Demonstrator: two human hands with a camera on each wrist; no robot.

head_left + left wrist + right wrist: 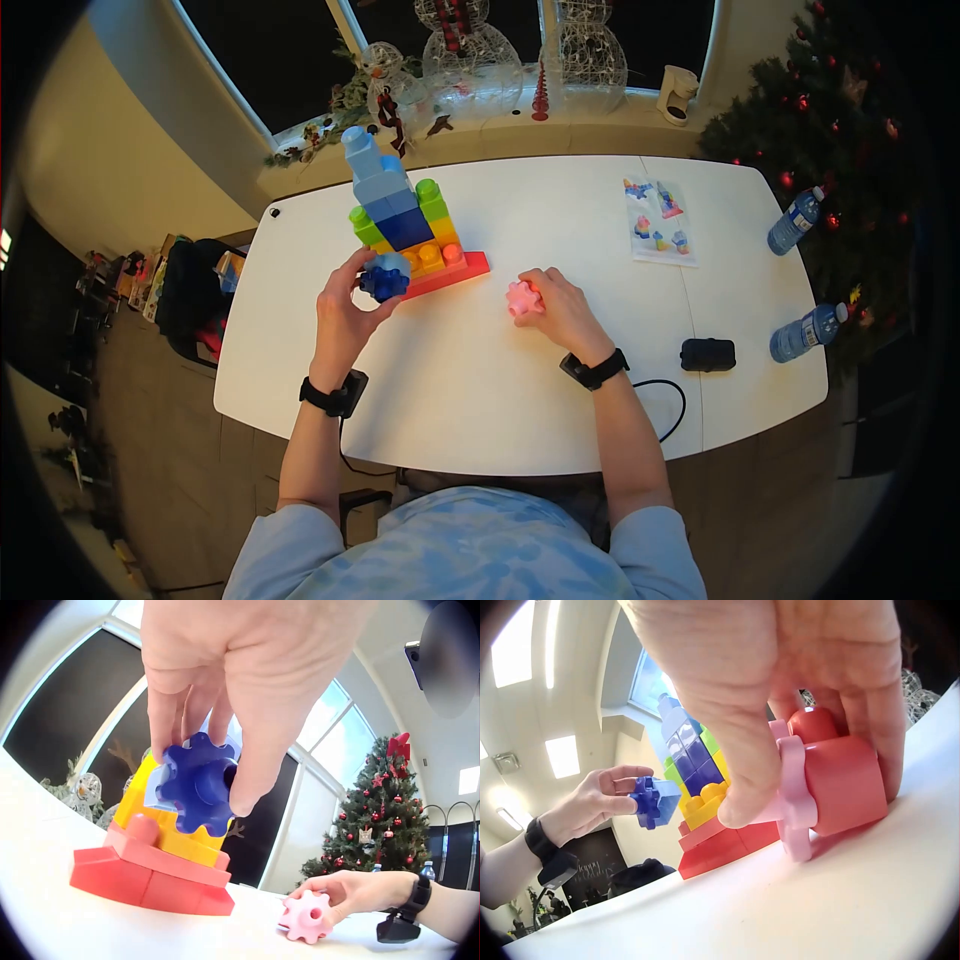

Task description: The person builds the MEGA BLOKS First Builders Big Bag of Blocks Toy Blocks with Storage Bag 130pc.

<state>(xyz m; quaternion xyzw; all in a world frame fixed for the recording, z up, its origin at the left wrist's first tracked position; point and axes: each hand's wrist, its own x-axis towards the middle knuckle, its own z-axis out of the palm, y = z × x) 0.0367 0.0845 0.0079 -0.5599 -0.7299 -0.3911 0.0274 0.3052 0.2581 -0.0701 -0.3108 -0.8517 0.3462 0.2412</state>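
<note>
A dark blue gear (pixel 199 784) fixed to a light blue block (pixel 666 796) is pinched by my left hand (pixel 342 312), raised beside the block tower (pixel 407 229). That tower has a red base (pixel 150 881), yellow and green blocks at the sides and blue ones rising up the middle. To its right, my right hand (pixel 566 312) grips a pink gear (pixel 523 297) joined to a red block (pixel 845 784), low over the white table (pixel 470 400). The right wrist view shows the pink gear's edge close to the tabletop.
At the back right lies a sheet (pixel 660 222) picturing block models. Two water bottles (pixel 797 221) stand along the right edge, with a black case (pixel 708 355) nearer me. A black cable (pixel 680 400) runs from my right wrist. A Christmas tree (pixel 367 817) stands beyond the table.
</note>
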